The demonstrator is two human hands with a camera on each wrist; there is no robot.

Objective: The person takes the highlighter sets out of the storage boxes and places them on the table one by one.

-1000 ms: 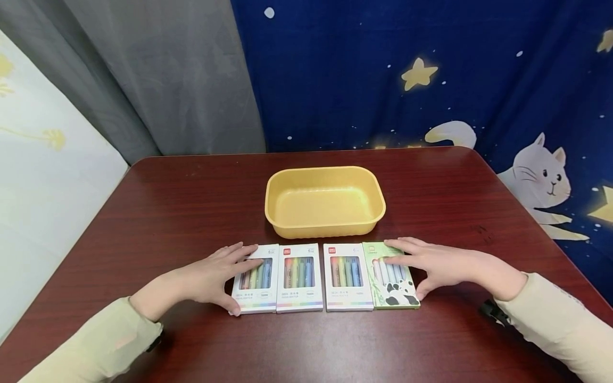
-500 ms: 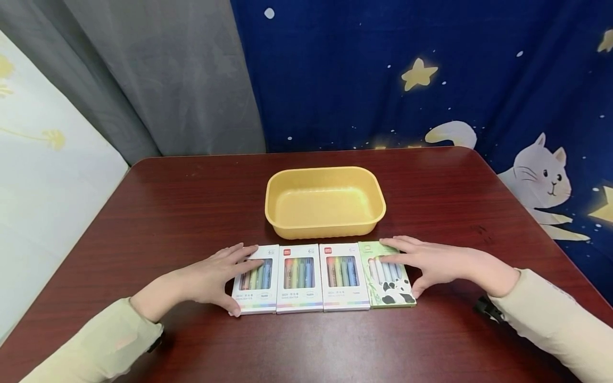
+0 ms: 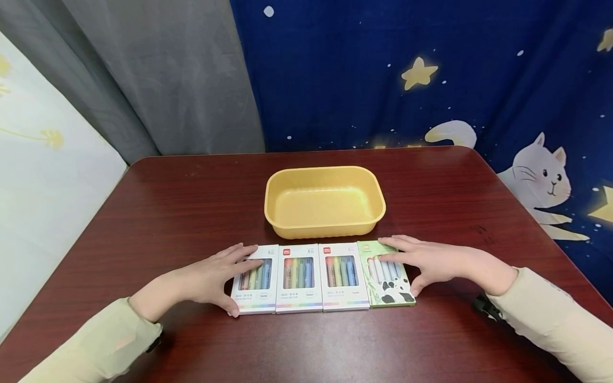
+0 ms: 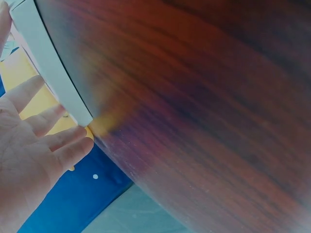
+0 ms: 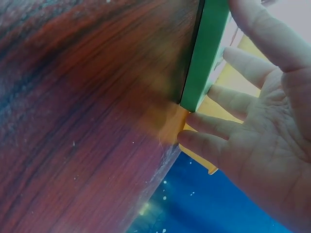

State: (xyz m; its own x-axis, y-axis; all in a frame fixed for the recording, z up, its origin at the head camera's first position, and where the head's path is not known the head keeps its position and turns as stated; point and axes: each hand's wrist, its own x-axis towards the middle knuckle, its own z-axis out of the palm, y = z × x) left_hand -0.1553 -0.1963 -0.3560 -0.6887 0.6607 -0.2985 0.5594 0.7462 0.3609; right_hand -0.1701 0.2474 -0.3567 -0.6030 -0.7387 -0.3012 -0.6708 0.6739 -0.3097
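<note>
Four boxes would be a plain row: on the left lies a white highlighter box point(image 3: 256, 298), beside it a second white highlighter box point(image 3: 299, 300), then a third point(image 3: 346, 298), and at the right end a green panda-print pen box point(image 3: 392, 292). Neighbouring boxes touch side by side. My left hand point(image 3: 210, 276) rests with spread fingers over the leftmost box, its thumb at the lower left corner. Over the green box's right edge lies my right hand point(image 3: 440, 262), thumb at its side. Both wrist views show the fingers extended along the box edges, not curled round them.
A yellow plastic basket point(image 3: 330, 231) stands just behind the row of boxes. The dark red wooden table point(image 3: 306, 351) ends at a far edge before grey and blue curtains point(image 3: 335, 80). A white patterned surface point(image 3: 48, 186) borders the left side.
My right hand has moved slightly left, and the green box and third white box have slid with it. The gap in the middle of the row has shut. My left hand stays put.
</note>
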